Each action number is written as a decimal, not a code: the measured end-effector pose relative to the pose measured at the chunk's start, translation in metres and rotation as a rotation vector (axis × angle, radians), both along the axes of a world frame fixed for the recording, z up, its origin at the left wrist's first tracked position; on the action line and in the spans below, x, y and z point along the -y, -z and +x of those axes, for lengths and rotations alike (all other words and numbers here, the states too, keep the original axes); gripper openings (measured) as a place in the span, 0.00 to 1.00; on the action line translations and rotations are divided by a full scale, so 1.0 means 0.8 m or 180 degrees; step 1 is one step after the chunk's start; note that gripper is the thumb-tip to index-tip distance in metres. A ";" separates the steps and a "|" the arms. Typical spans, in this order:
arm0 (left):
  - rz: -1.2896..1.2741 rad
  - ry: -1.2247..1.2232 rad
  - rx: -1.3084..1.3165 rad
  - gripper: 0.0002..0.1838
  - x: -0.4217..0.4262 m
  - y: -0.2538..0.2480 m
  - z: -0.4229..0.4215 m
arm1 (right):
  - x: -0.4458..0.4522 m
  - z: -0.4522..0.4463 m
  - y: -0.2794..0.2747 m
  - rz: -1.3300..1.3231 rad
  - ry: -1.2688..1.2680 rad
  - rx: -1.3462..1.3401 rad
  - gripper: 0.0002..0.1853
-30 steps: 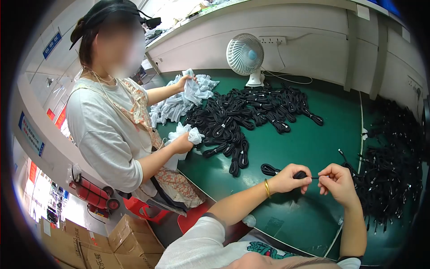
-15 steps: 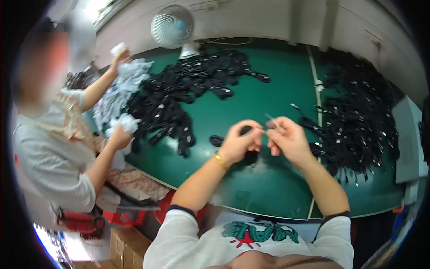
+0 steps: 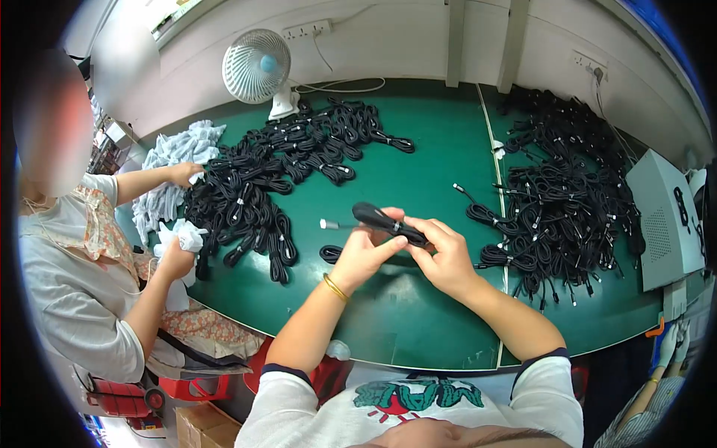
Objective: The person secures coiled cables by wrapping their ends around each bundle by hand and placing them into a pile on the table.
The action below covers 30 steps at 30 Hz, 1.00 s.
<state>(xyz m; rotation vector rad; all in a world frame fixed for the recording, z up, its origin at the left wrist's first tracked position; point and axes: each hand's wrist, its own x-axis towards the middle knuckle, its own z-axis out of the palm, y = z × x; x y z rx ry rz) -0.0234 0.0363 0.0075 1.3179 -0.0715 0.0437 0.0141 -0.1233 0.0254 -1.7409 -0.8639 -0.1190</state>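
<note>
A coiled black cable (image 3: 373, 217) is held between my two hands above the green table. Its connector (image 3: 328, 224) with a pale tip sticks out to the left. My left hand (image 3: 364, 257) grips the coil from below, thumb pressed along it. At the coil's right end, the fingers of my right hand (image 3: 442, 254) are closed on it. Another black cable coil (image 3: 331, 254) lies on the table, partly hidden behind my left hand. To the right, a large pile of black cables (image 3: 560, 201) spreads out, several connectors pointing toward me.
A second heap of bundled cables (image 3: 261, 179) covers the left of the green table (image 3: 418, 168). There a co-worker's hand (image 3: 178, 257) holds white plastic, near a pile of pale bags (image 3: 183, 153). A fan (image 3: 258, 66) stands behind; a grey metal box (image 3: 663, 220) is at right.
My hands held a thin pale strip apart from the coil; now both grip the coil, which is tilted into view. The view has shifted, and the co-worker's far hand has come down.
</note>
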 end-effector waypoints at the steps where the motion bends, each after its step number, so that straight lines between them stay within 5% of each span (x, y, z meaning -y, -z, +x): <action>1: -0.0154 -0.0001 -0.0051 0.21 0.004 -0.005 -0.002 | -0.003 0.001 0.002 0.0019 0.0020 0.0098 0.18; 3: -0.0127 0.0010 0.0133 0.20 0.000 0.000 -0.001 | 0.005 0.002 -0.009 -0.0342 -0.0343 -0.0417 0.18; 7: 0.0010 -0.0082 0.0222 0.15 -0.002 -0.003 -0.001 | 0.009 0.012 -0.007 0.0412 -0.1009 -0.1947 0.15; 9: -0.0548 0.0080 0.0368 0.14 0.000 -0.001 -0.001 | 0.012 0.012 -0.013 0.0670 -0.1108 -0.2299 0.13; 11: -0.0148 0.0171 0.0540 0.15 -0.004 0.001 0.000 | 0.016 0.020 -0.010 0.0546 -0.1168 -0.2285 0.13; 18: 0.0214 -0.0281 0.0208 0.15 0.004 0.021 0.003 | 0.008 0.008 -0.010 -0.0061 -0.0056 0.0309 0.13; 24: 0.0456 -0.0288 0.0453 0.14 0.005 0.017 0.005 | 0.008 0.008 -0.017 -0.0386 0.0357 0.1497 0.11; 29: 0.0972 0.0375 0.1304 0.25 0.000 0.020 0.010 | 0.007 0.012 -0.003 -0.0662 0.0308 0.1269 0.08; 30: 0.0448 0.0652 0.1347 0.30 0.008 0.013 0.009 | 0.005 0.016 0.000 -0.0631 0.0256 0.1209 0.08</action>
